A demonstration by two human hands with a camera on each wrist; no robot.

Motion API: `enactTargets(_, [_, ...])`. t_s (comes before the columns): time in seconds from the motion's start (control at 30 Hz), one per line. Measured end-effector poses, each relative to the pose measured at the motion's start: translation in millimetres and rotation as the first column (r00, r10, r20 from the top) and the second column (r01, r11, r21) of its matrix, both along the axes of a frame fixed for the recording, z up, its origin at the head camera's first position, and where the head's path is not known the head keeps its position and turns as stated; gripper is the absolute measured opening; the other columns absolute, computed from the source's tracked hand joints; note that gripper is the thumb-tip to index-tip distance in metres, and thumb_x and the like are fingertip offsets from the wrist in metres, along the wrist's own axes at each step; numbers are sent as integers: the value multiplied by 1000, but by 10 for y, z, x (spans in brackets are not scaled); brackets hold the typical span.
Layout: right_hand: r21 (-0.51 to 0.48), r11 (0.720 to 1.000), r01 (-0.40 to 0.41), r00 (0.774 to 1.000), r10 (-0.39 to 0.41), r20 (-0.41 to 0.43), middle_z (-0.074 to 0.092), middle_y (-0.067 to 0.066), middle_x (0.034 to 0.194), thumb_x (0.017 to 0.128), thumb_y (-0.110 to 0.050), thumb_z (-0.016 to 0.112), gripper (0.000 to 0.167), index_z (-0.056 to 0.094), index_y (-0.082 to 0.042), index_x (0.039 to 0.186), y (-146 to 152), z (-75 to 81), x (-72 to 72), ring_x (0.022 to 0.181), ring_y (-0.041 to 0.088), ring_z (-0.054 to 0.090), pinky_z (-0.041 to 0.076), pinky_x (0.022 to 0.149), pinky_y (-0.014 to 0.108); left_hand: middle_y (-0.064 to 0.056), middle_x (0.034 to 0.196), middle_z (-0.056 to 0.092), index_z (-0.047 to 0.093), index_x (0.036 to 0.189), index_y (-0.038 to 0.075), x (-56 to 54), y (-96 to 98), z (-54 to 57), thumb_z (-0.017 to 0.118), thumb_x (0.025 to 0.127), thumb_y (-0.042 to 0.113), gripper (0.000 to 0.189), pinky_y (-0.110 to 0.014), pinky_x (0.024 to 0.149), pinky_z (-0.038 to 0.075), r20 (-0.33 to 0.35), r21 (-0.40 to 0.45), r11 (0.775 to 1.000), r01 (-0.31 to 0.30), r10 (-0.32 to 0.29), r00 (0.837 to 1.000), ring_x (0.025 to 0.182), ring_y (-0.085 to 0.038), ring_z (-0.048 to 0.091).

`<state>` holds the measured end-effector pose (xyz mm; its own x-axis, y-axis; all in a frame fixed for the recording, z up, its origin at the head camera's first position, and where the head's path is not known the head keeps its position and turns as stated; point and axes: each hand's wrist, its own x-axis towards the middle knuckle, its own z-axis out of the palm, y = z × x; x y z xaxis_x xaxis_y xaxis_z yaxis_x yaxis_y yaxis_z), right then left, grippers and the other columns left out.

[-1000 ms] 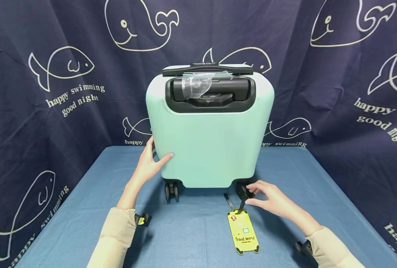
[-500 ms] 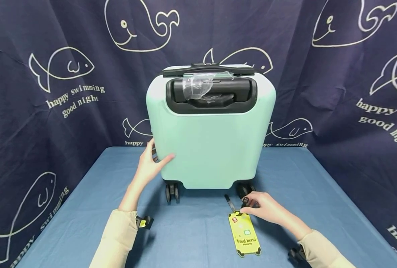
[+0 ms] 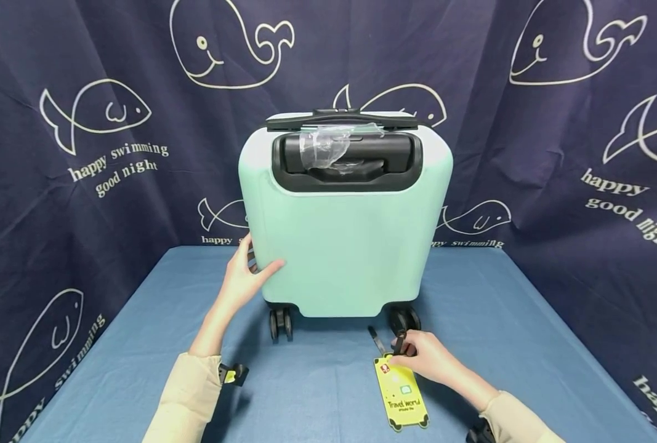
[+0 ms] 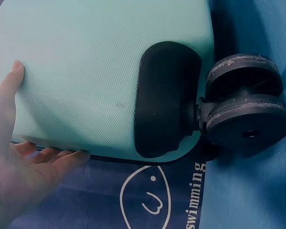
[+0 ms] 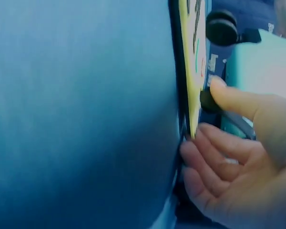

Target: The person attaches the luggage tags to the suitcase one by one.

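A mint-green suitcase [image 3: 342, 252] with a black recessed handle stands upright on its wheels, its broad face toward me. My left hand [image 3: 238, 282] grips its lower left side; the thumb lies on the front face and the fingers reach around the edge. In the left wrist view those fingers [image 4: 69, 161] press along the side seam. Low at the right, my right hand [image 3: 430, 358] pinches the top end of a yellow luggage tag [image 3: 400, 397], by its black strap [image 3: 399, 342]. "Travel world" is printed on the tag. In the right wrist view the tag [image 5: 192, 81] shows edge-on beside the thumb.
Blue cloth [image 3: 317, 394] covers the table, and a dark curtain [image 3: 140, 215] with fish and whale drawings surrounds it. Crumpled clear plastic [image 3: 325, 147] hangs at the suitcase's handle. A black caster [image 3: 404, 320] stands just behind the right hand.
My right hand has moved down and left from beside the suitcase's right wheel to the tag's top, bringing the strap's upper end lower. My left hand keeps its hold on the suitcase.
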<state>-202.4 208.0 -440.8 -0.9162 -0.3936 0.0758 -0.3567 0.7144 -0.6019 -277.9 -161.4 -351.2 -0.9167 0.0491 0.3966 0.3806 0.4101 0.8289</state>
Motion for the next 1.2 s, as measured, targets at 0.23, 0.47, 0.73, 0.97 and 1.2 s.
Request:
enactTargets(0.23, [7, 997, 83, 996, -83, 15, 58, -2, 80, 75, -25, 77, 23, 73, -8, 91, -59, -18, 56, 61, 4, 42, 36, 53, 20, -9, 132, 47, 28, 145, 33, -1, 15, 9, 74, 77, 45, 83, -44, 98, 45, -6, -18, 1000, -8, 8, 1000, 120, -30, 52])
enactTargets(0.47, [2, 997, 72, 997, -72, 15, 55, -3, 75, 75, -19, 77, 17, 73, -10, 89, -55, -15, 73, 61, 4, 44, 38, 54, 20, -14, 132, 47, 28, 146, 25, 138, 90, 172, 73, 81, 33, 80, -45, 99, 44, 4, -16, 1000, 6, -6, 1000, 120, -33, 52])
enactTargets(0.73, [6, 995, 97, 994, -97, 57, 54, -1, 75, 77, -16, 75, 12, 67, -10, 82, -59, -23, 81, 62, 7, 44, 38, 54, 21, -15, 139, 40, 23, 149, 20, 133, 90, 163, 72, 83, 25, 81, -48, 100, 43, 5, -21, 1000, 16, -16, 1000, 122, -37, 49])
enactTargets(0.97, [-68, 997, 19, 995, -12, 100, 58, -1, 76, 80, -18, 73, 16, 63, -8, 88, 0, -31, 61, 62, 6, 47, 40, 53, 22, -8, 141, 39, 23, 147, 33, -19, 8, -21, 73, 80, 38, 84, -47, 100, 43, -4, -9, 1000, 22, -22, 1000, 122, -32, 50])
enactTargets(1.2, [-201, 979, 20, 973, 27, 227, 68, 5, 82, 81, -19, 73, 25, 63, -3, 97, 37, -21, 27, 75, 15, 63, 45, 59, 25, -8, 142, 38, 22, 147, 34, -36, 3, -27, 72, 79, 43, 85, -48, 100, 42, -10, -5, 1000, 27, -27, 1000, 122, -33, 49])
